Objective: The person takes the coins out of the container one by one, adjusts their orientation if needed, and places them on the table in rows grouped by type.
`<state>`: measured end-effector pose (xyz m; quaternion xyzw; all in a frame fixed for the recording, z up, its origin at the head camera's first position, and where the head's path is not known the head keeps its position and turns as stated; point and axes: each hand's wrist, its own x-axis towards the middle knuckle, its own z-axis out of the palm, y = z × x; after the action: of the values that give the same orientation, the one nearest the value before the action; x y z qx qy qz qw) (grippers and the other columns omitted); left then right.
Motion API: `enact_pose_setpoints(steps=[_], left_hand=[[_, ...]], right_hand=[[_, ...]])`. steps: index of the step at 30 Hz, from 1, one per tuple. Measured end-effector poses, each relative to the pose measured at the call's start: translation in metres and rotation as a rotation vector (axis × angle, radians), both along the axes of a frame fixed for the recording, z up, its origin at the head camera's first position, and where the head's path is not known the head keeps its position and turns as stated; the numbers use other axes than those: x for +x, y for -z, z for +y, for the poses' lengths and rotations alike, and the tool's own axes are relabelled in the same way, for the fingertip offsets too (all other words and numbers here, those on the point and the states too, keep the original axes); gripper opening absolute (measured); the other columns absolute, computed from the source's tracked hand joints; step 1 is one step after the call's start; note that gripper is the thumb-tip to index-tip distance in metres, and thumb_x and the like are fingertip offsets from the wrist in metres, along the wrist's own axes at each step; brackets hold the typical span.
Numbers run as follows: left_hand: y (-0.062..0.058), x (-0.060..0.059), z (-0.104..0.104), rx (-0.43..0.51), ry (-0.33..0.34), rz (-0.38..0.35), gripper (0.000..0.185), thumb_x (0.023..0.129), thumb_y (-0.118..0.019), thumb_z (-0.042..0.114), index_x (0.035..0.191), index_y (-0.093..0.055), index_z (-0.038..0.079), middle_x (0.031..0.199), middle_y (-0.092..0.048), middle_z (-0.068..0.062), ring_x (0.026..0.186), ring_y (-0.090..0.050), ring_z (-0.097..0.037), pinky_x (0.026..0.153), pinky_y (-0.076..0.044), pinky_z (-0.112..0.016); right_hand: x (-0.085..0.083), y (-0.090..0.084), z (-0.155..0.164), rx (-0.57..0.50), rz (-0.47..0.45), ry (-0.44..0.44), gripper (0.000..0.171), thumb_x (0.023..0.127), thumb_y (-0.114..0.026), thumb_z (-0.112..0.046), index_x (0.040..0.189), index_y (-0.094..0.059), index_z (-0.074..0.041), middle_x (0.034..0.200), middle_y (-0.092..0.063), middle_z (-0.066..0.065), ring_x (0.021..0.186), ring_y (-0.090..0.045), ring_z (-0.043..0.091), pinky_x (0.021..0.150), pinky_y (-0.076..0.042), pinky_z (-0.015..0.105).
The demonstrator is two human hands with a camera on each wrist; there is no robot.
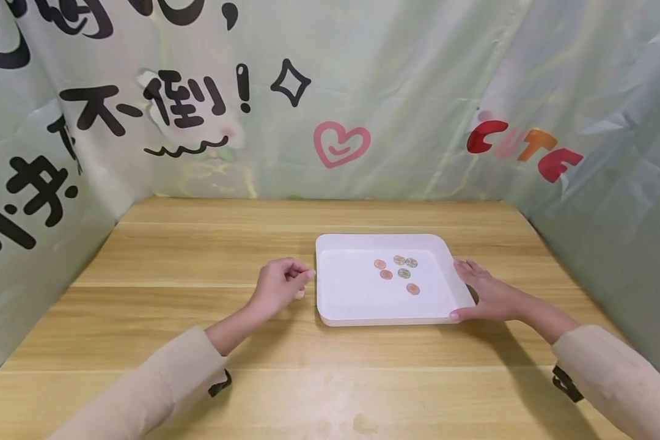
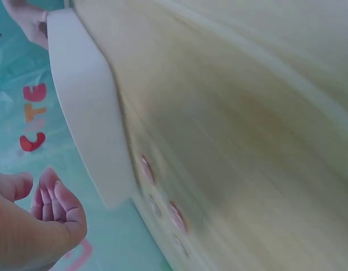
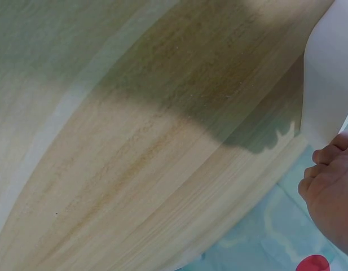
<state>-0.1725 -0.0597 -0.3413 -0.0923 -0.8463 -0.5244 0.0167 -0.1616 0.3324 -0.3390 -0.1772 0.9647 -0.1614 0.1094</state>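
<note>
Coins (image 1: pixel 299 294) lay on the table (image 1: pixel 170 263) under your curled left hand (image 1: pixel 279 285), nearer than your right hand (image 1: pixel 486 293), whose straight fingers steadied the tray (image 1: pixel 330 305).

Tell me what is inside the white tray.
Six coins lie loose on the floor of the white tray: three copper-coloured, three paler. The right hand rests against its right rim and hides that edge. The left hand is beside the tray, outside it.
</note>
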Motion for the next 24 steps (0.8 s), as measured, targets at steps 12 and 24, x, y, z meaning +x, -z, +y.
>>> enact_pose_setpoints(steps=[12,24], left_hand=[[-0.007,0.000,0.058,0.065,0.135,0.035,0.010,0.085,-0.065,0.007,0.083,-0.066,-0.002,0.072,-0.065,-0.013,0.059,-0.058,-0.011,0.051,-0.044,-0.016],[-0.006,-0.006,0.095,0.074,0.141,0.055,0.012,0.085,-0.064,0.009,0.088,-0.067,-0.003,0.076,-0.065,-0.013,0.062,-0.051,-0.006,0.054,-0.041,-0.012]], right_hand=[[0.001,0.002,-0.001,0.002,-0.017,0.013,0.112,0.069,-0.076,-0.045,0.141,-0.014,0.015,0.146,-0.014,0.038,0.133,-0.010,0.054,0.102,-0.017,0.068],[0.000,0.001,0.000,0.015,0.000,0.006,0.112,0.068,-0.077,-0.045,0.140,-0.016,0.015,0.145,-0.016,0.038,0.133,-0.012,0.054,0.102,-0.019,0.067]])
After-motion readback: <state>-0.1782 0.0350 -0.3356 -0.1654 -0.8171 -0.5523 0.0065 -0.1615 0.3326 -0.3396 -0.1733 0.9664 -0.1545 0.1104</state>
